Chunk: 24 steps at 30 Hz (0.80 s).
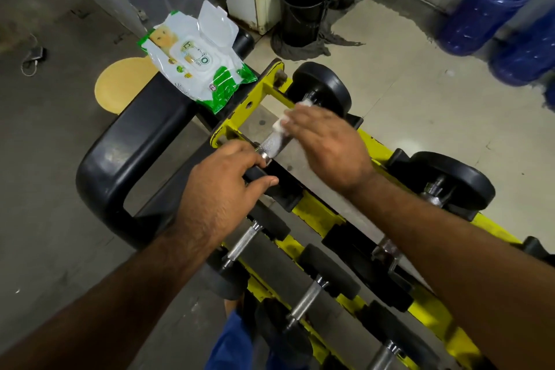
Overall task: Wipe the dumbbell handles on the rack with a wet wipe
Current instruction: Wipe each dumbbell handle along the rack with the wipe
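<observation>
Wiping under way on the top handle [271, 144], the knurled bar of the dumbbell at the far end of the yellow rack [240, 105]. Right hand [327, 144] laid over that bar, fingers curled round it with a white wipe [283, 123] bunched beneath them, near the far black weight [322, 87]. Left hand [225, 186] steadying the near end, fingers and thumb wrapped round the near weight [255, 173]. Near half of the bar bare and shiny, so probably only partly covered; impossible to tell by eye which part is already clean. Judged early in the task: at least 4 more handles in view lower down the rack, 3 on the near rail [243, 245] and 1 or 2 on the far side [387, 248], none with a wipe on it. Pack of wipes [195, 63] lying on the black bench [141, 141] just beside the rack, lid flipped open, ready for a fresh sheet.
</observation>
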Tool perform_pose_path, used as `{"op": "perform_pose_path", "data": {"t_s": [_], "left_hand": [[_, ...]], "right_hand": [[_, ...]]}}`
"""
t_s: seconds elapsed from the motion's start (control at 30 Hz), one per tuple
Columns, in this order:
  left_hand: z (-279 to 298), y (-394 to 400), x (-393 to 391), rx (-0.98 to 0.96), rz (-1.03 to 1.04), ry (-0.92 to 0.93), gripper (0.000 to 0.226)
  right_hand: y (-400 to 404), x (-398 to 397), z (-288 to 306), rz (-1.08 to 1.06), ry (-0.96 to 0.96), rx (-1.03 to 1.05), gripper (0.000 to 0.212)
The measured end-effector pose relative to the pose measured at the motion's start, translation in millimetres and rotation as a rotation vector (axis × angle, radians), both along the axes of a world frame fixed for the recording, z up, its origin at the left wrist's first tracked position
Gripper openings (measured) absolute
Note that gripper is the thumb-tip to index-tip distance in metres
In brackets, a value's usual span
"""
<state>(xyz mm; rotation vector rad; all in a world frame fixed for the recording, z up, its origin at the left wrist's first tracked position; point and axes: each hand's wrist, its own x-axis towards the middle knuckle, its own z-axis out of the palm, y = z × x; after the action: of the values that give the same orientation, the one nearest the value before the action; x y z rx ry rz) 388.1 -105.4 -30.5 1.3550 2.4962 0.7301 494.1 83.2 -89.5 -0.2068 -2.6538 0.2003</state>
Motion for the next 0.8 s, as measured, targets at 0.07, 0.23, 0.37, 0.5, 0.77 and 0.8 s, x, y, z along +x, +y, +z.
{"op": "perform_pose_path", "data": {"t_s": [0.07, 0.23, 0.37, 0.5, 0.77, 0.8], "left_hand": [[1, 0, 0, -0.004, 0.005, -0.005, 0.028], [2, 0, 0, 0.032, -0.002, -0.013, 0.027], [2, 0, 1, 0.036, 0.0, -0.004, 0.027], [2, 0, 1, 0.003, 0.001, -0.005, 0.027], [0, -1, 1, 0.039, -0.003, -0.004, 0.028], [0, -2, 2, 0.041, -0.006, 0.001, 0.029]], "right_hand": [[0, 0, 2, -0.122, 0.013, -0.021, 0.056], [-22, -2, -4, 0.049, -0.024, -0.048, 0.047], [-4, -3, -3, -0.154, -0.012, -0.055, 0.05], [-31, -3, -9, 0.085, -0.053, -0.08, 0.043], [-38, -3, -11, 0.071, -0.02, -0.106, 0.043], [-37, 0, -11, 0.14, -0.05, -0.088, 0.042]]}}
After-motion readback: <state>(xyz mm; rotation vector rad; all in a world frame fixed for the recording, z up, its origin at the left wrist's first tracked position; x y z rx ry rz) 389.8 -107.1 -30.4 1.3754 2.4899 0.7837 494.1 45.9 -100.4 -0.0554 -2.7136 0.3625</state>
